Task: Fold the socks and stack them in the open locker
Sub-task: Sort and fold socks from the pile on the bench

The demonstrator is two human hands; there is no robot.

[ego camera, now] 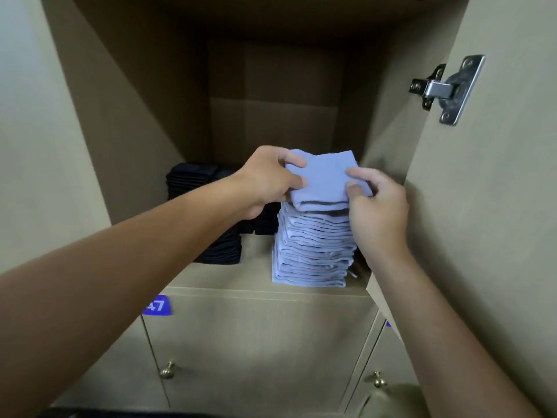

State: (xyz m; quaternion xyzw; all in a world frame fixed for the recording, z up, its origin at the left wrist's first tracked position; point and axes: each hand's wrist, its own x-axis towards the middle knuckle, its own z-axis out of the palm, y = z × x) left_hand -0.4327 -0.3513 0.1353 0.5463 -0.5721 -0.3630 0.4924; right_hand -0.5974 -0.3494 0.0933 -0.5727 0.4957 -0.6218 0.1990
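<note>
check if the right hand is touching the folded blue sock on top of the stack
Touching. The head view shows the right hand pinching the near right corner of the folded blue sock, thumb on top, fingers underneath.

soft even light from front; locker point(271, 86) interior dim toward back; wide-angle bending at edges; slight blur.

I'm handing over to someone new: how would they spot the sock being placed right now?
Inside the open locker, find the tall light-blue sock stack at right. The folded light-blue sock sits on top, pinched by the left hand and right hand; the neighbouring piles are black.
</note>
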